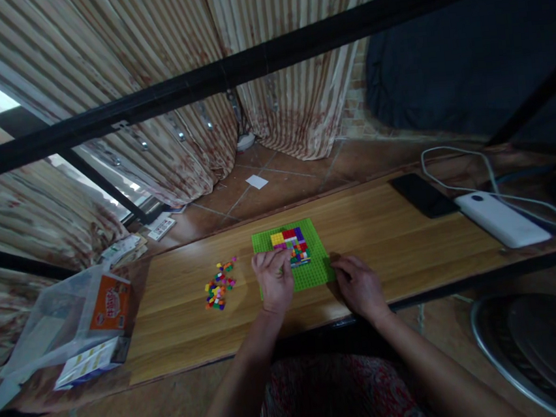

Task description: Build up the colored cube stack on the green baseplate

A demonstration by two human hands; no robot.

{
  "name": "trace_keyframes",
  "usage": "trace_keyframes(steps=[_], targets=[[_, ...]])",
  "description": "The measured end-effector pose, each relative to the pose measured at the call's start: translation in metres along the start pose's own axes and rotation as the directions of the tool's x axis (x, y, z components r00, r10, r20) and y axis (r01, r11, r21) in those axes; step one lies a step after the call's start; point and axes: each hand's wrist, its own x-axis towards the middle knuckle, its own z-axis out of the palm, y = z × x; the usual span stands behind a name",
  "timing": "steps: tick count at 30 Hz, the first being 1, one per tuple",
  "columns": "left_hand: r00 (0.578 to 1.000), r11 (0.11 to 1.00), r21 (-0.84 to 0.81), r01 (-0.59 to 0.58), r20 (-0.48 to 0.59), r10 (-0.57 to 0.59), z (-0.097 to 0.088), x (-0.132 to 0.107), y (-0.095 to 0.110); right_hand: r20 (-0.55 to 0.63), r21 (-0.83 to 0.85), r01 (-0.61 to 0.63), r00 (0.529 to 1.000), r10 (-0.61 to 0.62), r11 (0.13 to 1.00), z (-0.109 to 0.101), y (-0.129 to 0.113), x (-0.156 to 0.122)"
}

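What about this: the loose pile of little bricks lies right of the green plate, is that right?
No. The loose pile of little bricks lies left of the green plate, not right; the head view shows it.

— What do you have in front of you?
— I see a square green baseplate (317,269) lying flat on the wooden top (181,323), about mid-way along it and turned slightly off the near edge.
— Anything built on it?
— Yes, a patch of small bricks (292,243) sits on its far half. I see yellow at the far left, red beside it, purple to the right, and a mixed red, green and blue cluster just nearer. The plate's right strip shows bare studs.
— Loose pieces?
— A scattered pile of loose bricks (219,287) lies left of the plate, apart from it, in many colours; I cannot tell their shapes
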Motion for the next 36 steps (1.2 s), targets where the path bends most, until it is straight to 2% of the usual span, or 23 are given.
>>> trace_keyframes(steps=[5,10,14,21,25,32,36], targets=[[0.992,0.995,0.009,-0.097,0.083,0.096,-0.006,0.01,-0.005,0.019,0.009,-0.011,1.0,0.01,1.0,-0.001,-0.001,0.001],[0.965,0.984,0.031,-0.173,0.206,0.164,-0.016,0.021,-0.01,0.023,0.015,-0.029,0.999,0.029,0.999,-0.001,-0.001,0.001],[0.946,0.972,0.029,-0.234,0.235,0.221,-0.019,0.025,-0.013,0.009,0.017,-0.026,1.0,0.026,1.0,-0.001,-0.001,0.001],[0.923,0.97,0.028,-0.24,0.316,0.219,-0.019,0.027,-0.015,0.029,0.003,-0.019,0.999,0.019,1.0,-0.003,-0.002,0.001],[0.933,0.973,0.066,-0.223,0.302,0.194,-0.018,0.026,-0.011,0.028,0.008,-0.014,1.0,0.014,1.0,-0.003,-0.001,0.001],[0.975,0.989,0.08,-0.127,0.195,0.109,-0.013,0.015,-0.005,0.027,0.005,-0.021,0.999,0.021,1.0,-0.001,0.001,0.0],[0.976,0.982,0.11,-0.155,0.17,0.135,-0.01,0.008,-0.006,0.021,-0.001,-0.024,0.999,0.024,1.0,0.0,0.002,0.0]])
